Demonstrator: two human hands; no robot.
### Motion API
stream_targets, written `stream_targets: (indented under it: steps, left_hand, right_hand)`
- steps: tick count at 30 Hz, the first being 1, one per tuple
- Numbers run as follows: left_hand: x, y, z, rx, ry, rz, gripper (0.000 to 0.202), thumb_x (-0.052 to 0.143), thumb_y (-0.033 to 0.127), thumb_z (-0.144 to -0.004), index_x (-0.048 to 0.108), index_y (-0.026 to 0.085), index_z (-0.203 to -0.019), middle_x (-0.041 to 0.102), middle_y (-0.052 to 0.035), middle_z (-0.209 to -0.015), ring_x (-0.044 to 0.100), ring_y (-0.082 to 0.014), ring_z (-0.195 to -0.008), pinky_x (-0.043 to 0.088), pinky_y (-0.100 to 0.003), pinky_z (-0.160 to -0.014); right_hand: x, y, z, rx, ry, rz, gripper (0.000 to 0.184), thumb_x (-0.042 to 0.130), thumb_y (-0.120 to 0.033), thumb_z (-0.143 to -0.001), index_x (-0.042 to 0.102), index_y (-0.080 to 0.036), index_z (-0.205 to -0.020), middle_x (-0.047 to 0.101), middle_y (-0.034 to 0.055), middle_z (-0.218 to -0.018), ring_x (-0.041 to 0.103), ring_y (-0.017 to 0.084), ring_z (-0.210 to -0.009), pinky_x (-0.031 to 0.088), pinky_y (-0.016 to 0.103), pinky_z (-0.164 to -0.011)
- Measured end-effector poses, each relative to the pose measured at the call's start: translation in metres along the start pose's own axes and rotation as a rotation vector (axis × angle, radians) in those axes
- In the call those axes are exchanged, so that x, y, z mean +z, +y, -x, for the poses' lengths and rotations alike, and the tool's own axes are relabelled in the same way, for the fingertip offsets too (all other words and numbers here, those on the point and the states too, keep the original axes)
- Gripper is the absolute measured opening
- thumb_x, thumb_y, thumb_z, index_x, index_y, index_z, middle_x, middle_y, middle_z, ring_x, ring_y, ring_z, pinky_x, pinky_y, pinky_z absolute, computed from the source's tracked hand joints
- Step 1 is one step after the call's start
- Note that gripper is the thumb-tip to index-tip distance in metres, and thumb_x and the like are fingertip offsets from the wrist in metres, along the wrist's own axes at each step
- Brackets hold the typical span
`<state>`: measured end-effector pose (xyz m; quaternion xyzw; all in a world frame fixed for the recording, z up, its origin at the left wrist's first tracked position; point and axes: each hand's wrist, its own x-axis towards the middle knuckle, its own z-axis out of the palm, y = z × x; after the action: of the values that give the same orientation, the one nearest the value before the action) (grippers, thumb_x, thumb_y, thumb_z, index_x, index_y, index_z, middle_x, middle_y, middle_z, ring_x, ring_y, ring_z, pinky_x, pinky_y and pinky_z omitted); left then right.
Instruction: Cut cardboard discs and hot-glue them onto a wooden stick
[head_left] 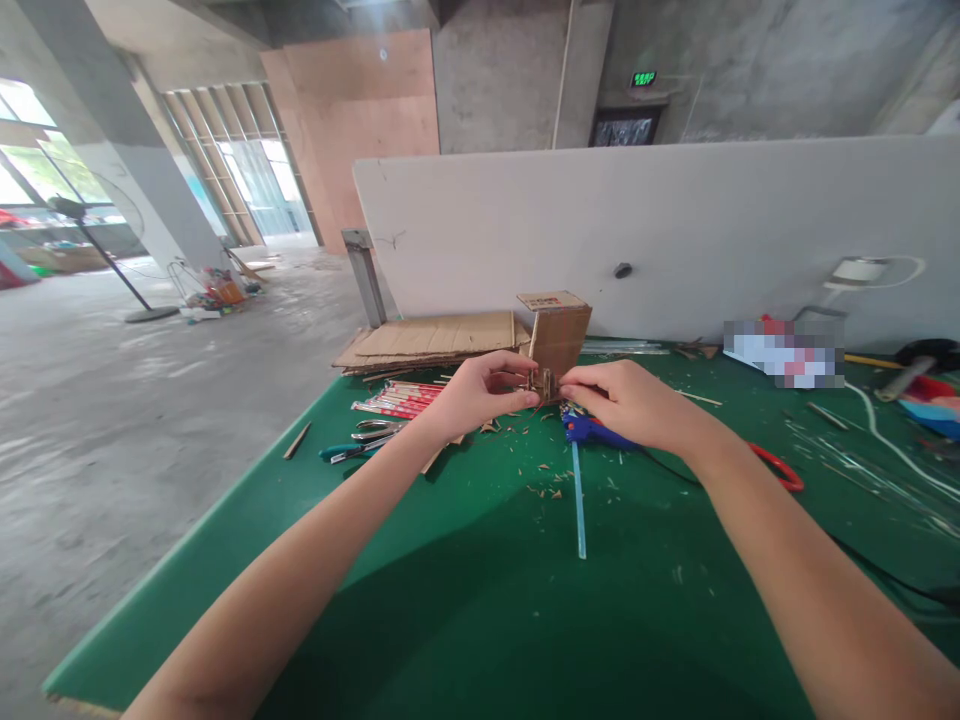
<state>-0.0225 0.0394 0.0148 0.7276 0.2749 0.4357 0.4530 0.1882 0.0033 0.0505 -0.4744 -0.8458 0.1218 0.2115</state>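
Both hands meet at a small brown cardboard construction (546, 386), whose details are too small to make out. My left hand (486, 392) pinches its left side between thumb and fingers. At its right side, the fingertips of my right hand (619, 398) are closed on it. Just behind rises an upright cardboard piece (561, 338) with a flat printed cardboard top (553, 300). Under my right hand lies a blue hot glue gun (592, 431), partly covered by that hand. A translucent glue stick (578, 505) extends from it toward me.
Flat cardboard sheets (442, 336) are stacked at the back left. Red-and-white wrapped sticks (397, 398) and pliers (352, 449) lie left of my hands. Cardboard scraps (553, 493) litter the green tabletop (480, 580). Red scissor handles (780, 468) show beside my right forearm. A white partition (510, 230) stands behind.
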Motion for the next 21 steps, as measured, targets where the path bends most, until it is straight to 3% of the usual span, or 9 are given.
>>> stream_targets:
  steps: [4,6,10,12,14,18,21]
  left_hand:
    - [0.004,0.002,0.004,0.043,-0.048,0.008,0.035,0.070,0.022,-0.069,0.058,0.014,-0.101,0.062,-0.0082,-0.100,0.060,-0.0155,-0.091,0.051,-0.032,-0.079]
    - [0.005,0.000,0.004,0.045,-0.045,0.022,0.030,0.067,0.022,-0.071,0.058,0.015,-0.098,0.061,-0.0052,-0.092,0.060,-0.0125,-0.081,0.051,-0.027,-0.070]
    - [-0.003,-0.003,0.000,-0.097,0.112,0.246,0.011,0.051,0.022,-0.077,0.055,0.018,-0.086,0.045,0.0039,-0.061,0.047,-0.0072,-0.052,0.038,-0.019,-0.043]
    - [-0.008,-0.004,-0.003,-0.174,0.161,0.397,0.006,0.046,0.020,-0.074,0.051,0.018,-0.078,0.045,0.0027,-0.064,0.045,-0.0075,-0.051,0.033,-0.019,-0.040]
    - [-0.007,-0.005,-0.004,-0.252,0.142,0.411,0.005,0.043,0.019,-0.072,0.048,0.017,-0.073,0.047,0.0008,-0.069,0.046,-0.0081,-0.053,0.033,-0.020,-0.040]
    - [0.008,-0.005,0.001,-0.247,0.075,-0.007,0.011,0.044,0.026,-0.079,0.051,0.018,-0.081,0.042,0.0026,-0.063,0.039,-0.0084,-0.049,0.029,-0.021,-0.042]
    - [0.020,-0.002,0.008,0.031,0.110,-0.489,0.045,0.057,0.045,-0.078,0.049,0.021,-0.115,0.053,-0.0002,-0.076,0.049,-0.0134,-0.065,0.040,-0.026,-0.058]
  right_hand:
    - [-0.004,-0.004,0.003,0.039,-0.064,-0.021,0.034,0.041,-0.044,-0.089,0.067,-0.022,-0.088,0.062,-0.0002,-0.067,0.048,0.013,-0.056,0.033,0.027,-0.053]
    - [-0.005,-0.005,0.003,0.021,-0.064,-0.004,0.034,0.040,-0.043,-0.089,0.067,-0.022,-0.087,0.061,-0.0002,-0.066,0.048,0.013,-0.056,0.033,0.027,-0.052]
    - [-0.011,0.002,0.005,-0.031,0.063,0.090,0.031,0.040,-0.039,-0.089,0.067,-0.022,-0.085,0.065,0.0020,-0.071,0.051,0.015,-0.060,0.036,0.029,-0.057]
    - [-0.015,0.010,0.007,0.002,0.153,0.097,0.030,0.042,-0.039,-0.089,0.067,-0.022,-0.086,0.068,0.0037,-0.078,0.054,0.016,-0.064,0.038,0.030,-0.060]
    - [-0.017,0.016,0.007,0.029,0.183,0.081,0.028,0.044,-0.037,-0.088,0.068,-0.022,-0.088,0.069,0.0045,-0.085,0.056,0.017,-0.068,0.040,0.031,-0.062]
    - [-0.010,0.015,0.003,-0.009,0.129,0.115,0.021,0.050,-0.032,-0.084,0.069,-0.022,-0.086,0.068,0.0033,-0.079,0.057,0.017,-0.068,0.039,0.029,-0.062]
    - [0.002,0.004,-0.002,-0.068,0.060,0.118,0.018,0.051,-0.029,-0.083,0.068,-0.023,-0.086,0.066,0.0016,-0.077,0.056,0.016,-0.068,0.037,0.027,-0.060]
